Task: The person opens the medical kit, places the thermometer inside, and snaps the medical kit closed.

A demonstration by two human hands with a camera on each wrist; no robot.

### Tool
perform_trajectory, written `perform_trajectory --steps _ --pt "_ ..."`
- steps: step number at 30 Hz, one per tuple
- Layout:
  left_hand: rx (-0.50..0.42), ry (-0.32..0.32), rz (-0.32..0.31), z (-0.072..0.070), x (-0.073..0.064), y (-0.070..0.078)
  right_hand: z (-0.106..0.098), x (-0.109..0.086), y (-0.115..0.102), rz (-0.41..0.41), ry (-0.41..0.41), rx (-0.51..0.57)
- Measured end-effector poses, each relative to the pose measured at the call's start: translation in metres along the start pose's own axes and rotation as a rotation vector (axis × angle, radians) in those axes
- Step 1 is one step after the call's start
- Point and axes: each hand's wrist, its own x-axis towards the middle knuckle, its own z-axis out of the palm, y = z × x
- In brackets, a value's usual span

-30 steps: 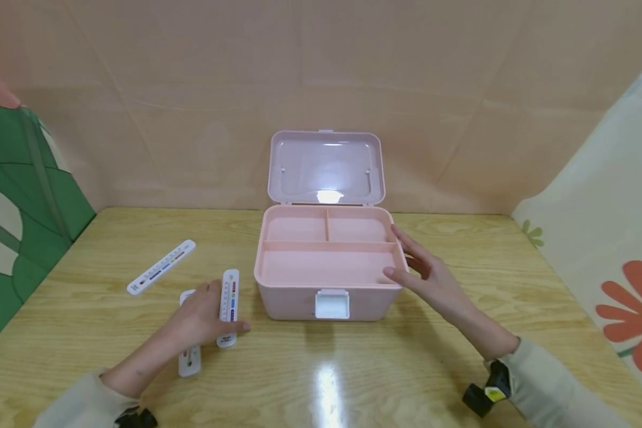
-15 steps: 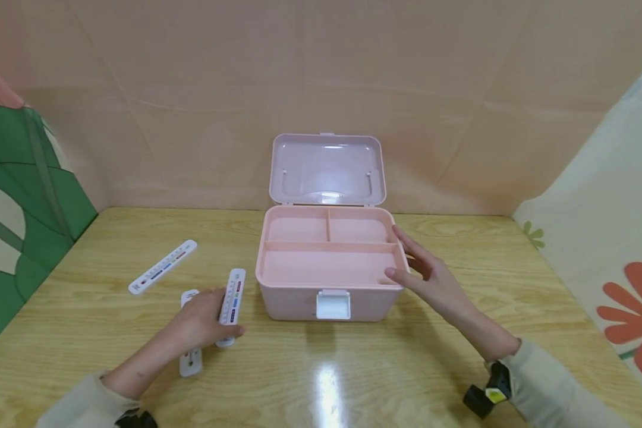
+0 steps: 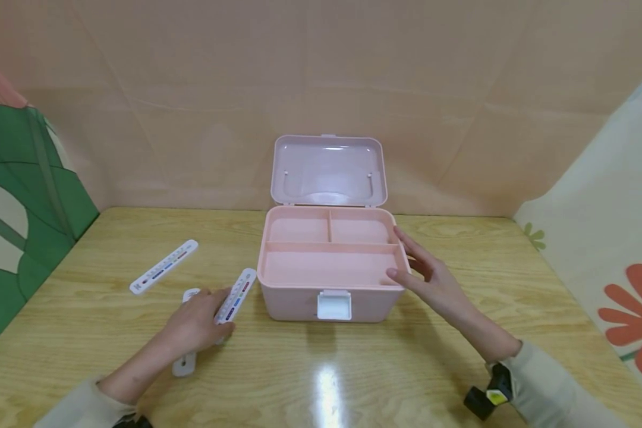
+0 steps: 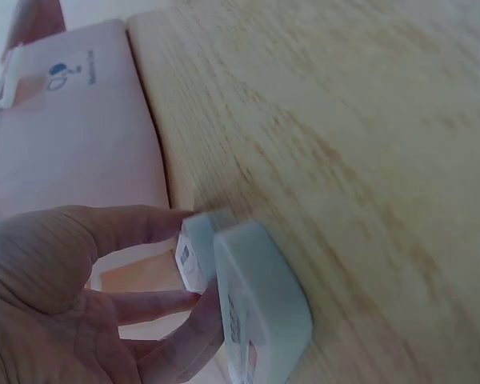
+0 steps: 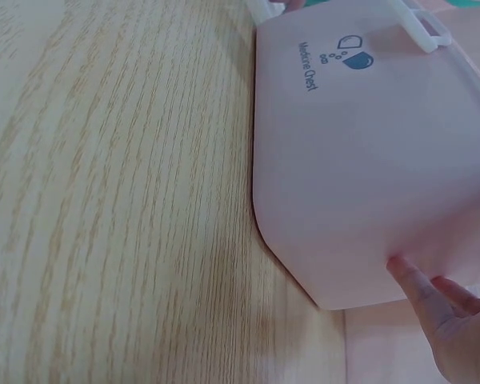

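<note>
My left hand (image 3: 195,324) pinches a white strip thermometer (image 3: 239,291) between thumb and fingers, left of the pink medicine box (image 3: 299,303). That thermometer slants, its far end close to the box's front left corner. Under the same hand lies a second thermometer (image 3: 184,364), partly hidden; in the left wrist view its thick white end (image 4: 264,296) stands nearest the camera. A third thermometer (image 3: 163,267) rests slanted farther left. My right hand (image 3: 433,276) holds the right end of the box, thumb over the rim and fingers against the side wall.
The box's lid (image 3: 329,169) stands raised at the back. Its divided tray (image 3: 329,264) has three compartments, and a white latch (image 3: 334,306) hangs at the front. A peach cloth backdrop (image 3: 192,119) rises behind the wooden table (image 3: 460,232).
The pinched thermometer has turned clockwise, its far end swinging right toward the box. My left thumb has drawn in toward the fingers. The right hand keeps its place on the box.
</note>
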Motion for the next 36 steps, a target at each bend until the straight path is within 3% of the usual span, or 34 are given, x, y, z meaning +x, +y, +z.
perform_trajectory --steps 10,16,29,36 --pt "0.021 0.137 0.049 0.009 -0.006 -0.003 0.000 0.000 0.000 -0.001 0.005 0.014" --pt "0.052 0.182 0.056 0.012 -0.007 -0.001 -0.001 0.000 0.000 0.005 0.011 -0.002" --pt "0.067 0.296 0.132 0.016 -0.007 -0.001 0.000 0.000 0.000 0.001 0.003 0.010" --pt "0.041 0.331 0.101 0.011 -0.007 0.000 0.000 0.000 0.002 0.001 0.002 0.022"
